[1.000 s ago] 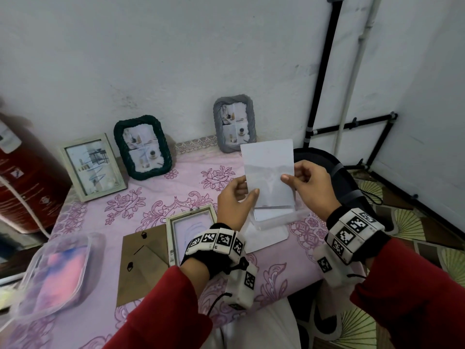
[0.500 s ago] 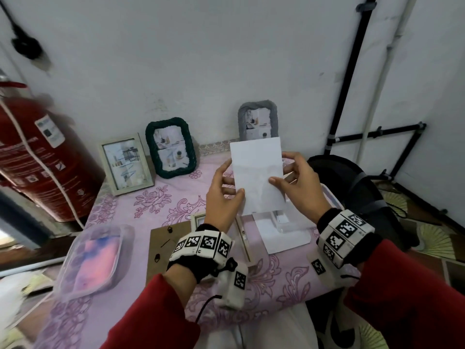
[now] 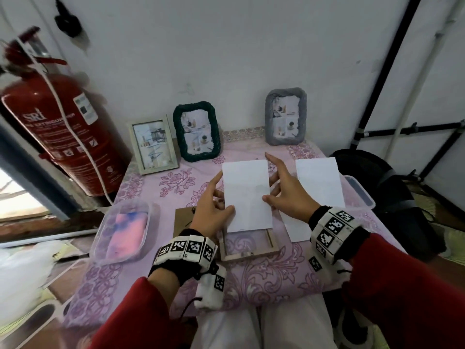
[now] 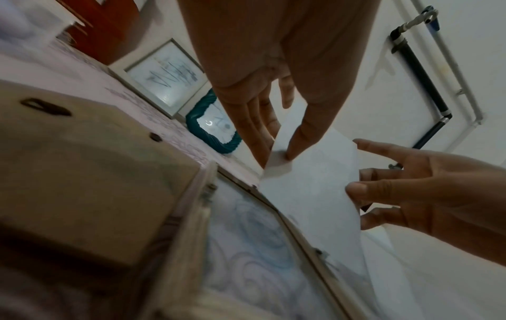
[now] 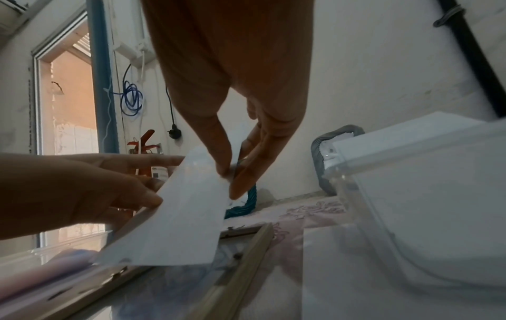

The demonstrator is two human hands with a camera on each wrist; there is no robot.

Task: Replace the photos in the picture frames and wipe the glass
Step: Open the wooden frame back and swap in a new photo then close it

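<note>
I hold a white photo sheet [image 3: 246, 195], blank side up, over an empty light wooden frame [image 3: 249, 250] lying face down on the pink cloth. My left hand [image 3: 214, 210] pinches the sheet's left edge [image 4: 282, 155] between thumb and fingers. My right hand [image 3: 284, 197] pinches its right edge [image 5: 224, 173] the same way. The sheet [image 5: 175, 216] tilts down toward the frame's opening [image 4: 246, 233]. The frame's brown backing board [image 3: 183, 222] lies just left of it, partly hidden by my left hand.
Three filled frames lean on the wall: white [image 3: 153, 144], dark green [image 3: 197, 132], grey [image 3: 285, 117]. A clear tub with a pink cloth [image 3: 125, 230] sits left. Another clear tub [image 3: 357, 192] with white sheets [image 3: 318, 182] sits right. A red extinguisher [image 3: 63, 129] stands left.
Both hands have lowered the white sheet from upright in front of me to a flatter tilt over the face-down frame. The camera has swung left.
</note>
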